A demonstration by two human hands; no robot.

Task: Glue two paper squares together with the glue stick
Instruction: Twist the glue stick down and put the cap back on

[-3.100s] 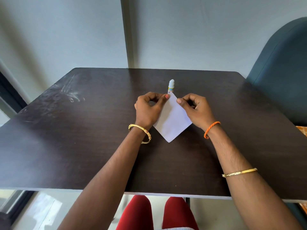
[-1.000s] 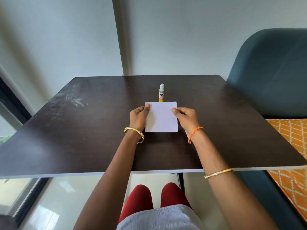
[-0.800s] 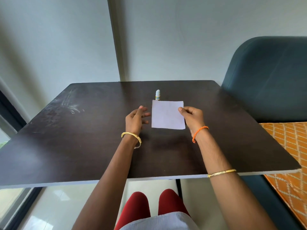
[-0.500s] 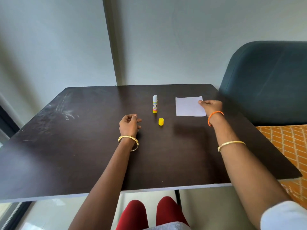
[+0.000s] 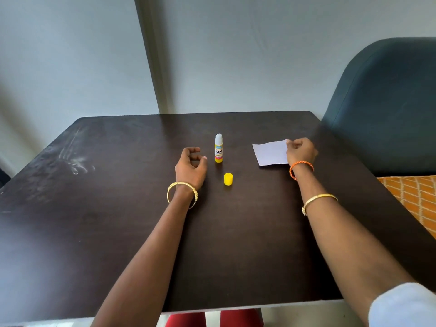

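Right of centre in the frame, the white paper is seen lying flat on the dark table, its top edge slightly tilted; whether one sheet or two stacked cannot be told. At centre, the glue stick is stood upright with its white tip bared, and the letters "KIN" are read on its yellow and white label; the smaller print is too fine to make out. Just below it, slightly right, the yellow cap is set apart on the table. The paper's right edge is pinched by the right hand, fingers curled over the corner, an orange bracelet worn at the wrist. Left of the glue stick, the left hand is held loosely curled and empty, close to the stick but not touching it.
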